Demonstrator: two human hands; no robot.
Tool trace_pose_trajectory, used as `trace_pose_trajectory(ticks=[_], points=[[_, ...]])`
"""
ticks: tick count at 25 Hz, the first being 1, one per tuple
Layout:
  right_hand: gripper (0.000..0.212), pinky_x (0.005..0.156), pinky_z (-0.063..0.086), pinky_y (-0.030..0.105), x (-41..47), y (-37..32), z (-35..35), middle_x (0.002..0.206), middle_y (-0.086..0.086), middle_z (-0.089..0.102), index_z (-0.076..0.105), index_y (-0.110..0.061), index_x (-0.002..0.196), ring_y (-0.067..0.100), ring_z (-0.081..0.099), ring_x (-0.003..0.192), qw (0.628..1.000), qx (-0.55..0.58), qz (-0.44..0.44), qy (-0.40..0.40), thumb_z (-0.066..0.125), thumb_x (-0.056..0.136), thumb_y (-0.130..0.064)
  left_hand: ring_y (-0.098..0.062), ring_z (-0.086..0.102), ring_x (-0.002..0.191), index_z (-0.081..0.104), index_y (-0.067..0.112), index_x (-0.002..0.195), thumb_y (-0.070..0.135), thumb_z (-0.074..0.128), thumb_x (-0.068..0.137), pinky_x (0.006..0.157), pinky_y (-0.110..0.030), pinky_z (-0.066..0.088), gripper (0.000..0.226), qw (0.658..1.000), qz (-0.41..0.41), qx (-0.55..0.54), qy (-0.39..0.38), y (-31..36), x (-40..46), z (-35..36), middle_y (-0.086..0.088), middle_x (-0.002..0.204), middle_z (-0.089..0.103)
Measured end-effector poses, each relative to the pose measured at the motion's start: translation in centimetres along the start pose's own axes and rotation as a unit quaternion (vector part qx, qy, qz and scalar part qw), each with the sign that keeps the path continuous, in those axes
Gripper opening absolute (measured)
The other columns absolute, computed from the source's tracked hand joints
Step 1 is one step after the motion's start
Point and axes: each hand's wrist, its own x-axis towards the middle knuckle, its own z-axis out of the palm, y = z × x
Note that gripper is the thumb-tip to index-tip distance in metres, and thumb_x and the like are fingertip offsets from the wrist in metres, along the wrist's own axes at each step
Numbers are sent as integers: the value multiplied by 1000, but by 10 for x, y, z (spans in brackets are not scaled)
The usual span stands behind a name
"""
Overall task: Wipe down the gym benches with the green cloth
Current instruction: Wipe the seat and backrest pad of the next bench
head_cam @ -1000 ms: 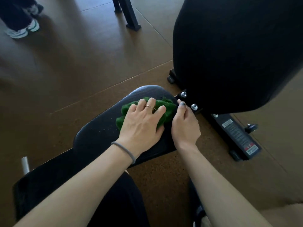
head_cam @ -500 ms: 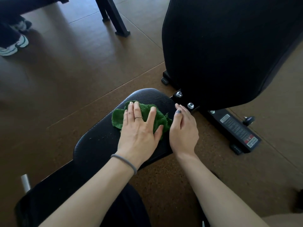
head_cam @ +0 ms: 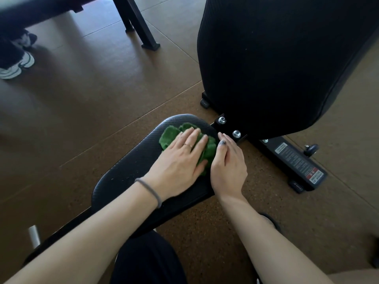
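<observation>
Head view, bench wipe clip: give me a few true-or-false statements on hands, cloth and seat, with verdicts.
1. The left hand presses flat on the green cloth. True.
2. The cloth lies on the floor. False: it lies on the black seat pad.
3. The right hand rests at the seat pad's edge beside the cloth. True.
4. The backrest is red. False: it is black.
</observation>
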Motion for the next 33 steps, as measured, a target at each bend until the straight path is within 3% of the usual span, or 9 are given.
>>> trace_pose_trajectory(ticks=[3,8,13,15,20,23,27,33], points=[[58,94,12,-6,0,0,1,151,-15,53,57,-29,146,-3,38,141,1000,-4,3,5,23,103,-46,-29,26,153,39,11,155,50,27,103,126,-35,12,66,999,41,-2,-8,-16,16,1,-12,162,36],[59,90,12,-10,1,0,3,150,-11,55,58,-25,145,1,41,140,1000,-20,-4,13,21,104,-45,-30,20,155,37,13,155,42,38,107,127,-40,16,56,995,-93,-23,2,-23,59,3,-14,162,34],[58,94,10,-8,0,-1,5,149,-11,56,58,-24,145,1,42,140,999,-30,-5,27,25,103,-47,-25,31,151,47,15,151,47,35,104,126,-40,24,58,997,58,-36,21,-8,20,6,-7,158,43],[59,94,11,-4,1,0,5,149,-12,55,57,-25,146,1,42,139,999,-39,-2,27,24,102,-49,-21,33,150,50,18,147,47,41,105,125,-38,27,53,996,72,-40,18,-20,38,5,-3,156,45],[61,101,21,14,1,-1,4,151,-13,53,55,-26,147,1,40,141,999,-36,-5,11,21,102,-48,-28,36,146,51,16,145,51,30,100,120,-39,29,60,998,-52,-19,33,-47,53,1,-8,151,48],[62,102,21,16,1,-2,3,152,-13,53,55,-26,148,2,39,142,999,-35,-4,10,21,101,-47,-30,33,145,46,20,148,43,40,105,117,-40,31,49,983,-171,-52,37,-59,-1,-6,-8,155,41],[60,99,22,15,0,-3,5,151,-12,53,56,-24,147,3,40,141,998,-58,-10,19,24,100,-46,-41,42,138,53,11,144,43,33,103,116,-50,38,56,987,-146,23,63,-45,-52,-3,-20,147,51],[60,100,22,15,1,-2,4,151,-11,54,55,-24,147,3,41,141,997,-68,-20,19,25,101,-46,-40,42,135,49,10,146,50,18,97,116,-46,34,70,990,-142,9,18,-45,41,-4,-22,146,50]])
